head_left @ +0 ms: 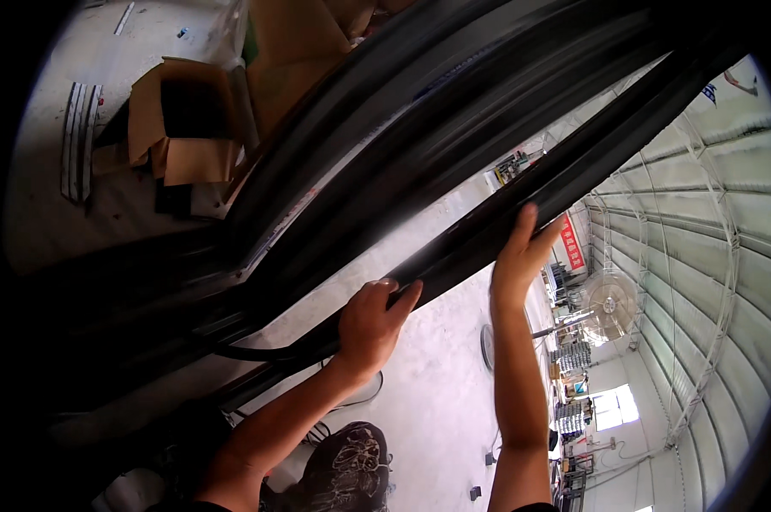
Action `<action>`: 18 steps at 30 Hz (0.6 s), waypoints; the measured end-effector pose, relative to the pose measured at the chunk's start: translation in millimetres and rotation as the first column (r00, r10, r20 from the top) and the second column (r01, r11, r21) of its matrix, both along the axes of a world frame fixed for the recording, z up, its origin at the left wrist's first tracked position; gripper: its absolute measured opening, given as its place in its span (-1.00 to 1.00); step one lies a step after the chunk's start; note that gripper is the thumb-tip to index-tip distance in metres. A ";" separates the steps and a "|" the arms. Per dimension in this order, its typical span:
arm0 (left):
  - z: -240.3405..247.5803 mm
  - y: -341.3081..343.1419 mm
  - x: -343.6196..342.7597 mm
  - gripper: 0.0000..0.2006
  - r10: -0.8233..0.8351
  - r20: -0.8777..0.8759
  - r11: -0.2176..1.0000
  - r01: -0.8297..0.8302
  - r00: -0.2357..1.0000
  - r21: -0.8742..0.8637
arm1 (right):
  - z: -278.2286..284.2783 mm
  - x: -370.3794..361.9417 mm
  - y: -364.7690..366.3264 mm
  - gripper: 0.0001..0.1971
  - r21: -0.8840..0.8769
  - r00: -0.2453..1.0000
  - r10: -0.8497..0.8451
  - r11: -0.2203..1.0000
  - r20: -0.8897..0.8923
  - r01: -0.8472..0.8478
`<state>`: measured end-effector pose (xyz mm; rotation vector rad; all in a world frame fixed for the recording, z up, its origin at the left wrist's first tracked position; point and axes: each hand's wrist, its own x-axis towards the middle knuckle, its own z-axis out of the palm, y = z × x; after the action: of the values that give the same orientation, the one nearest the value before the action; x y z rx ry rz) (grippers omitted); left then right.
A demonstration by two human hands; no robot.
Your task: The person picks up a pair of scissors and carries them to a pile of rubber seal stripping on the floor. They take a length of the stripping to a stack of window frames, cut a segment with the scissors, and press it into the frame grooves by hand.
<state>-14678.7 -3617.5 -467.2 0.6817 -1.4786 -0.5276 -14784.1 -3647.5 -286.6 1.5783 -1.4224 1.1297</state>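
Note:
A long black profile strip runs slantwise from the lower left to the upper right. What it is made of I cannot tell. My left hand is closed around its lower part, the thumb and a finger showing on the near edge. Farther up, my right hand grips the same strip, with the thumb across its face and other fingers partly hidden behind. Beyond it, large black curved panels or profiles stretch alongside, a narrow gap apart. A thin black cable-like piece bends near the strip's dark lower end.
An open cardboard box stands on the floor at the far left, beside several pale metal strips. A caged fan and stacked goods line the right side. A red banner hangs near the strip.

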 end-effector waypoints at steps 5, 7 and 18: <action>-0.4 0.7 2.3 -0.58 -0.025 0.033 1.000 0.025 0.999 0.001 | -0.5 11.1 26.9 -0.65 0.261 0.881 0.021 0.952 0.472 -0.162; -0.8 1.1 3.5 -0.58 -0.064 0.049 0.998 0.064 0.997 0.007 | -1.3 9.9 24.3 -0.69 0.225 0.934 0.007 0.970 0.356 -0.093; 1.8 -4.3 5.3 -0.69 -0.032 0.097 0.996 0.040 0.995 -0.085 | 3.0 1.6 23.5 -0.45 0.240 0.967 -0.119 0.969 0.224 0.064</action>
<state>-14673.4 -3621.8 -465.4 0.6201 -1.5965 -0.4604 -14782.5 -3624.0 -283.6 1.5534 -1.8237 1.1606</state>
